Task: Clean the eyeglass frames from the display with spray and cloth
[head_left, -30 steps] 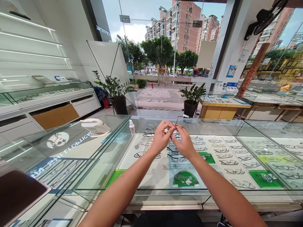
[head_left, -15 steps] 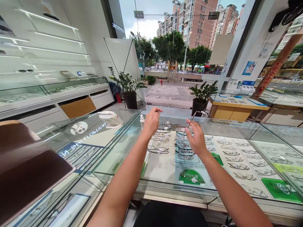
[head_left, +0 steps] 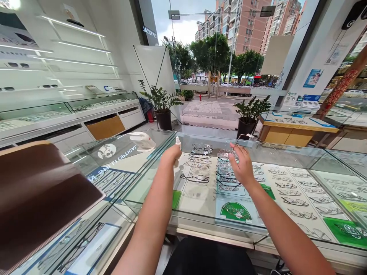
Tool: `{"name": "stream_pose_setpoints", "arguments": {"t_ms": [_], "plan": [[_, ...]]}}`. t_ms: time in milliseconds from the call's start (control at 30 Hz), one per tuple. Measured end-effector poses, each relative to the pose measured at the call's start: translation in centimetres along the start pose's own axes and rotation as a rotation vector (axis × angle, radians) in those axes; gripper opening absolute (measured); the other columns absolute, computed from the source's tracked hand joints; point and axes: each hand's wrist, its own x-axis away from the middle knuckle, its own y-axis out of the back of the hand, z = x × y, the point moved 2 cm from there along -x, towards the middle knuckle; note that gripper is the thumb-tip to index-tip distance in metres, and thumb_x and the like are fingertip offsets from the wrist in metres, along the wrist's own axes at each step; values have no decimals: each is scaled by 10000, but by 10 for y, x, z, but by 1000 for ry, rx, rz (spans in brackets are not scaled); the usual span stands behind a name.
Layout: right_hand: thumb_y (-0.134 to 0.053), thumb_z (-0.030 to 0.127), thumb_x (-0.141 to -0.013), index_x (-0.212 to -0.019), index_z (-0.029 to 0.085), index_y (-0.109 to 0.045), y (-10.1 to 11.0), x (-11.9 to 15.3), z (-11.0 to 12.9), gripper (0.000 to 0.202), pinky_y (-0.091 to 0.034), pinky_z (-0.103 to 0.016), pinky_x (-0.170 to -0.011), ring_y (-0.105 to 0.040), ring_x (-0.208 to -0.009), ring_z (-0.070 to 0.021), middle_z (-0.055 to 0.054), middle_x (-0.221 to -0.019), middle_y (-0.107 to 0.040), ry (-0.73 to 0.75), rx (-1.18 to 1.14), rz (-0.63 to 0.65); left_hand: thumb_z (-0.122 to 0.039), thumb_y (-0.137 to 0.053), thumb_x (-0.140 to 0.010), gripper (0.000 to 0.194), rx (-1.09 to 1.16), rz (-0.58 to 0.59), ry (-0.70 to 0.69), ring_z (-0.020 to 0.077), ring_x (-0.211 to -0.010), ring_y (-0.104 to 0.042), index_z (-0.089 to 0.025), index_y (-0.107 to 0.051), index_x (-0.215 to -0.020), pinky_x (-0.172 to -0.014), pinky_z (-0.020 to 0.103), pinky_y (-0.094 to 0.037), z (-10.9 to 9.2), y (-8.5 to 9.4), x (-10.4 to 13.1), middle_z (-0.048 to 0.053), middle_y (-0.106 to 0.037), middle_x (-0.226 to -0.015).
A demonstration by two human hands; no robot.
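Note:
My left hand (head_left: pixel 171 153) is closed around a small white spray bottle (head_left: pixel 178 141) at the glass counter. The bottle stands upright, its top showing above my fingers and its lower part beside them. A pair of eyeglasses (head_left: pixel 244 136) is pinched in my right hand (head_left: pixel 242 165), raised over the display on the right. Its frame points away from me, and my fingers partly hide it. Between my hands, a dark-rimmed pair of glasses (head_left: pixel 195 177) lies in front of a column of several others. More frames lie in rows below my right hand.
A glass display counter (head_left: pixel 195 226) spans the front, with further rows of glasses at right. A white curved device (head_left: pixel 142 141) stands on the glass at left. A brown panel (head_left: pixel 48 194) juts in at near left. Two potted plants (head_left: pixel 163 103) stand beyond the counter.
My left hand has moved left and down and closed on the spray bottle. My right hand still holds the eyeglasses in about the same place. The view has shifted slightly left.

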Motion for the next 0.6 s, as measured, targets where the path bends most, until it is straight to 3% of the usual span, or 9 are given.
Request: {"name": "stream_pose_setpoints", "arguments": {"t_ms": [67,133,233,400,600], "plan": [[-502,346,-1054,-1420,218,-609,0,0,-1,402,-465,-539,-1084,-621,-1237,-316,-135,-1324,-706,-6,0,4,-346,-853,-670,472,-65,3,135,432,-1063,-697,-138,-643,-1038,-883,509,-505,2,-4,-4,277,-737,-1059],[-512,341,-1049,-1393,209,-623,0,1,-1,385,-459,-540,-1091,-626,-1233,-317,-134,-1318,-710,-11,-4,6,-458,-826,-730,675,-114,-66,237,499,-1314,-558,-83,-574,-1231,-964,564,-473,1,-5,-6,382,-593,-1360],[-508,329,-1045,-1353,202,-637,0,0,-2,357,-463,-531,-1080,-631,-1226,-317,-132,-1303,-716,-13,-16,3,-601,-687,-861,809,-136,-190,254,489,-1490,-370,-60,-425,-1404,-1070,598,-402,-2,-7,-7,393,-403,-1561],[-488,334,-1052,-1354,199,-632,0,0,-3,360,-463,-521,-1067,-627,-1227,-320,-137,-1299,-708,-34,-21,24,-540,-667,-915,718,-107,-184,185,429,-1423,-508,-104,-394,-1416,-1161,557,-317,1,-18,-11,312,-609,-1416],[-495,351,-1053,-1356,198,-634,-1,0,-7,366,-465,-521,-1064,-622,-1218,-321,-139,-1287,-702,-49,-26,18,-341,-642,-944,331,-36,-142,149,437,-1282,-633,-158,-539,-1200,-1038,538,-435,6,-22,-13,289,-699,-1275]]}}
